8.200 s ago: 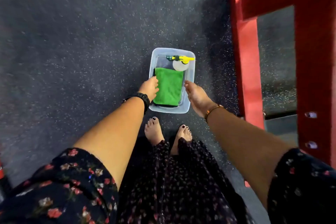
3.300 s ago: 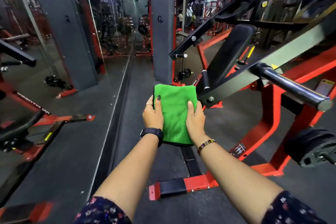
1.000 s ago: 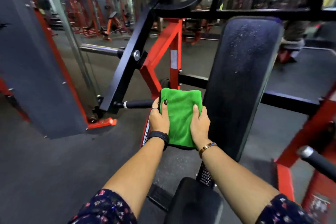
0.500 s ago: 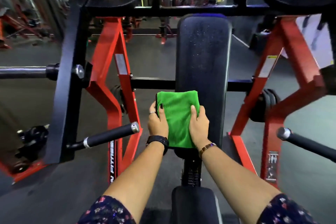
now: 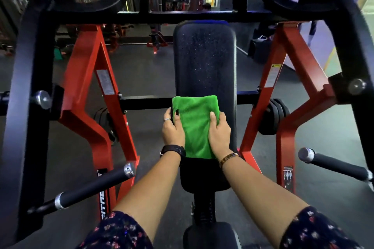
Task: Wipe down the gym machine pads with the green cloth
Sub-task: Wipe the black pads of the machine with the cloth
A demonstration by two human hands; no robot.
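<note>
Ahead, a black handle jutted from the red frame, with open floor between frame and back pad. The left hand and right hand each pinched an edge of the folded green cloth, held over the droplet-speckled pad's lower half. The pad was closer than half a second before.

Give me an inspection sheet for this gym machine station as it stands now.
Surface: dark rubber floor.
Job's things: green cloth, folded, held before the lower back pad; contact unclear. Back pad upright, speckled with droplets. Seat pad below, partly seen.
Clutter: nothing seen.
Hands: left hand grips the cloth's left edge, right hand its right edge.
Cables: nothing seen.
Surroundings: red frame, black handles on both sides, weight plates at right.
</note>
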